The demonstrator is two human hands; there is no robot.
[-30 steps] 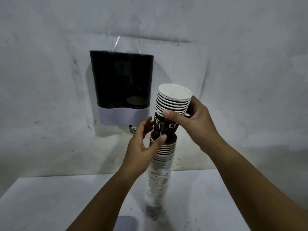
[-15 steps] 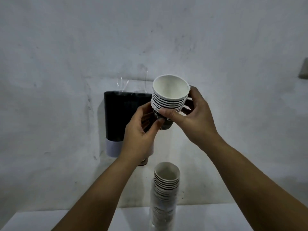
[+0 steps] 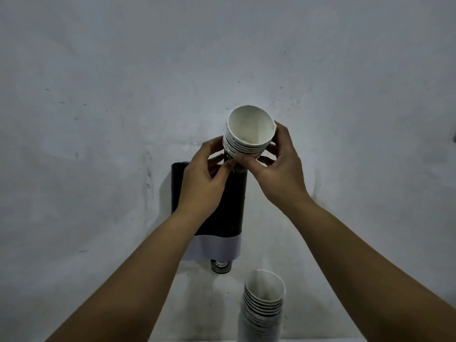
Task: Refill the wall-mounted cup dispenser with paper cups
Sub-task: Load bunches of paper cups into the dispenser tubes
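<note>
A scuffed grey wall (image 3: 98,95) fills the room's backdrop, with the dark wall-mounted dispenser (image 3: 234,206) fixed low on it.

From the head view: both hands hold a short nested batch of paper cups (image 3: 249,134) just above the dispenser's top edge, mouths tipped up toward the viewer, bases pointing down and away. The left hand (image 3: 202,183) pinches the lower cups from the left; the right hand (image 3: 278,169) curls round the batch from the right, fingertips just under the rims. The batch's long axis leans slightly off the dispenser's upright one, and the opening lies directly beneath the grip, hidden behind the left hand, so I judge the coming move is a straightening and a drop downward. One cup base (image 3: 220,266) pokes from the white bottom band (image 3: 217,250). The spare stack of cups (image 3: 264,307) stands lower right, well apart.
</note>
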